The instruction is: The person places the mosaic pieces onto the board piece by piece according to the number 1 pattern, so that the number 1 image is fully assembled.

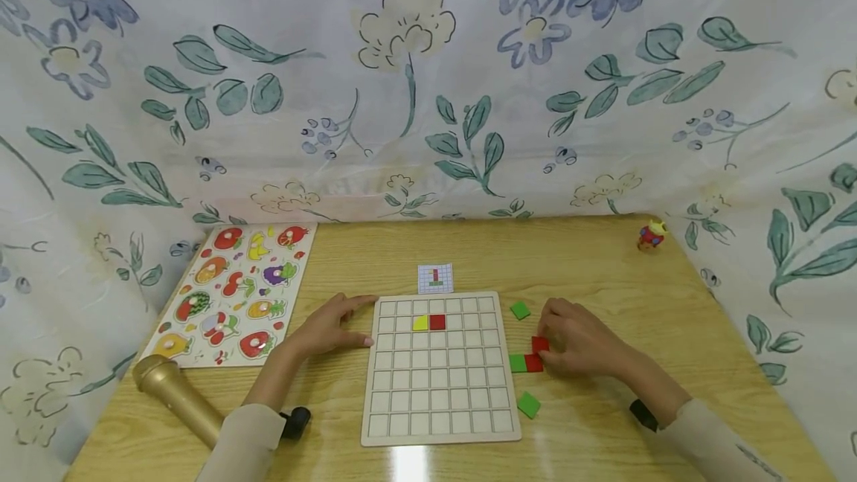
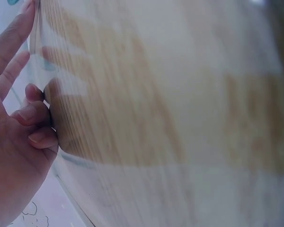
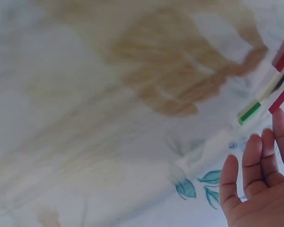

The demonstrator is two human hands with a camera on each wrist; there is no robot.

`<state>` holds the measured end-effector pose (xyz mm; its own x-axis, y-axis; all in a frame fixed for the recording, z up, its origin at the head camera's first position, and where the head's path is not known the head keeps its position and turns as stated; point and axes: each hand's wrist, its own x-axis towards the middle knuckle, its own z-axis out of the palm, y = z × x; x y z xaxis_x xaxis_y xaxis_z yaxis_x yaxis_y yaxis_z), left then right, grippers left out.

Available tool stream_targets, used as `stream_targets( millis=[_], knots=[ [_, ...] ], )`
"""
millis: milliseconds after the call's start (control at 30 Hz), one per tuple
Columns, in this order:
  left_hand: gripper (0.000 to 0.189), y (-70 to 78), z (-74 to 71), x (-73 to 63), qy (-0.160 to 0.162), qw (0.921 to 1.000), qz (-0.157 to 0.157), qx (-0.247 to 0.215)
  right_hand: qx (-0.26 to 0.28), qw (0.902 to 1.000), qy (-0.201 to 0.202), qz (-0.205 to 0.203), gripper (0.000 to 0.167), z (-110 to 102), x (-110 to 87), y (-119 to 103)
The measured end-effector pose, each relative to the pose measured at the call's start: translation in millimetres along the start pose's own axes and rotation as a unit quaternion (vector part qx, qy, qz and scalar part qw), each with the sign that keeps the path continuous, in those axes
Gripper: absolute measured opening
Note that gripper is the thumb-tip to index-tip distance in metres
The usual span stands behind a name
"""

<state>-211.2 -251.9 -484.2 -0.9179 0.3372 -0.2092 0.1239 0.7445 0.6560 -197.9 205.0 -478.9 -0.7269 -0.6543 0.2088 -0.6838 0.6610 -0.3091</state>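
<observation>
A square wooden grid board point(image 1: 420, 378) lies on the table, with a yellow piece point(image 1: 420, 323) and a red square tile point(image 1: 437, 322) side by side in its second row. My left hand point(image 1: 328, 329) rests at the board's upper left edge, index finger and thumb stretched to it. To the right of the board, my right hand point(image 1: 576, 341) pinches another red tile point(image 1: 539, 344), also seen at the fingertip in the right wrist view. Just below it lie a green tile point(image 1: 518, 363) and a red tile point(image 1: 533, 363), edge to edge.
Loose green tiles lie above point(image 1: 520, 310) and below point(image 1: 529, 405) my right hand. A small pattern card point(image 1: 435, 279) sits behind the board. At left are a fruit puzzle board point(image 1: 230, 296) and a gold microphone point(image 1: 177, 396). A small toy figure point(image 1: 651, 236) stands far right.
</observation>
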Motion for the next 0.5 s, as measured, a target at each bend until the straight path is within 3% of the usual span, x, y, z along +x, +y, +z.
stream_targets(
  millis=[233,500],
  knots=[
    [0.076,-2.7,-0.1,0.4,-0.001,0.9998,0.018,0.002,0.023,0.9997,0.001,0.004,0.020,2,15.4,-7],
    [0.076,-2.3,0.3,0.1,0.000,0.9999,0.016,0.004,0.033,0.9994,-0.002,-0.007,0.020,6,30.5,-15]
  ],
)
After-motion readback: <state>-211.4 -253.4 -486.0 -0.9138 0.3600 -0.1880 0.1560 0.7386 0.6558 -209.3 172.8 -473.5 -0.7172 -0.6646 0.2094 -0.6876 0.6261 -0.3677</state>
